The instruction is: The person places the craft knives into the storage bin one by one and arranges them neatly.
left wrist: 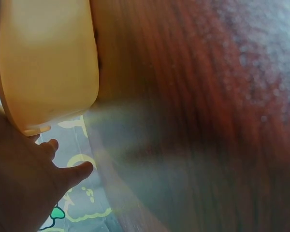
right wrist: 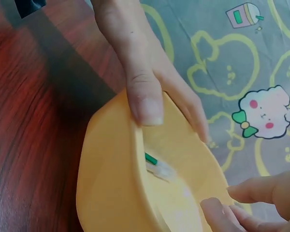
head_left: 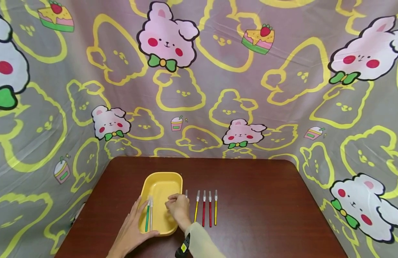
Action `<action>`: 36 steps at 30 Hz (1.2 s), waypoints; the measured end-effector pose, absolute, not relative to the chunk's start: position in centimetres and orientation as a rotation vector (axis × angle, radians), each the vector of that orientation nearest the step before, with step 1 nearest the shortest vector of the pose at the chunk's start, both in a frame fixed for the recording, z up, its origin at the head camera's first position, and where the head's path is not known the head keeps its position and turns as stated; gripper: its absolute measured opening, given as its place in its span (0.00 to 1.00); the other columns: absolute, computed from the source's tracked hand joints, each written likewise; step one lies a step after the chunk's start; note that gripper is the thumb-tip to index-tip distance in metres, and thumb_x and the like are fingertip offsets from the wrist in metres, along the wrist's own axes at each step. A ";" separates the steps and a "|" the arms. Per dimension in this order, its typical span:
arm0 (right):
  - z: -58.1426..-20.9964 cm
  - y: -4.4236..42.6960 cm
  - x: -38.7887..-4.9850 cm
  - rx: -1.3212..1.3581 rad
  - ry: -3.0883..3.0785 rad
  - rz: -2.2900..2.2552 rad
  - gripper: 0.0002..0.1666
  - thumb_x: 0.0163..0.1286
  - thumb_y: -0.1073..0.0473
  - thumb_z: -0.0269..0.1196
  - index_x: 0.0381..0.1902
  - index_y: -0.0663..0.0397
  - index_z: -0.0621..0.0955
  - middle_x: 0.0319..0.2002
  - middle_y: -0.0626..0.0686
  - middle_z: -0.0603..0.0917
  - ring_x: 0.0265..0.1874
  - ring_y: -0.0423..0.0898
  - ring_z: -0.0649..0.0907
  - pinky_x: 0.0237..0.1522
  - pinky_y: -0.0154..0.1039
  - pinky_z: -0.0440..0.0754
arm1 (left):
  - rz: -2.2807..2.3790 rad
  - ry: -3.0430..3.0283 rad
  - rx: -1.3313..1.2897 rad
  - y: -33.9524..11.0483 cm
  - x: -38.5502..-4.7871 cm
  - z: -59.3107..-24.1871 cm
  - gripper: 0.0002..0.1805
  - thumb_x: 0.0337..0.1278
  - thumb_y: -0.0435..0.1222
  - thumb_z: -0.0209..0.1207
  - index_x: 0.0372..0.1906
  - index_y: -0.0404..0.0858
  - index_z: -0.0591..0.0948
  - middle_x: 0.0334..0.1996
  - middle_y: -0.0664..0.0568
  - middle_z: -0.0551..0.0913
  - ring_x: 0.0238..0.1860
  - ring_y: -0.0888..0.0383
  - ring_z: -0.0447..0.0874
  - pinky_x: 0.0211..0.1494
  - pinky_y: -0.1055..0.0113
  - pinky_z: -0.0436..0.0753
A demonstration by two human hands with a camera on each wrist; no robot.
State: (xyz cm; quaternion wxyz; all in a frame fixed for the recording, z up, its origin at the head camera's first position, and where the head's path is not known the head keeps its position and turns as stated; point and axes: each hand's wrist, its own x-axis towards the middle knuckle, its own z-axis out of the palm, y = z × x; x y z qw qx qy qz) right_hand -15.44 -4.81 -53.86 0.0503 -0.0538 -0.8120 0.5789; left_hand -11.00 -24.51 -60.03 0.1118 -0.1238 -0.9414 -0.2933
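A yellow plastic tray point(head_left: 163, 174) sits on the table's left part. My left hand point(head_left: 129, 225) holds its near left corner, thumb over the near rim and fingers along the left side. The right wrist view also shows this left hand point(right wrist: 145, 77) on the rim. Inside the tray lie a green craft knife point(head_left: 147, 218) and a silver craft knife point(head_left: 151, 216), both with clear caps. Over the tray's right side hovers my right hand point(head_left: 180, 209), fingers bent, with nothing visible between the fingertips. Its fingers show in the right wrist view, thumb and forefinger apart.
Right of the tray, capped craft knives lie in a row: yellow point(head_left: 196, 211), red point(head_left: 203, 213), red point(head_left: 210, 214) and yellow point(head_left: 216, 212). Another clear cap point(head_left: 186, 193) shows beside my right hand, its handle hidden. A patterned cloth point(head_left: 212, 82) surrounds the brown table point(head_left: 266, 208).
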 end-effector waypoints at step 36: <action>-54.9 2.8 -15.6 -0.191 -2.393 1.854 0.11 0.57 0.75 0.72 0.39 0.72 0.86 0.28 0.56 0.89 0.26 0.62 0.90 0.28 0.46 0.90 | -0.888 -2.806 -0.322 -24.5 -11.2 -59.9 0.67 0.35 0.68 0.79 0.82 0.44 0.64 0.83 0.39 0.53 0.77 0.28 0.58 0.64 0.25 0.70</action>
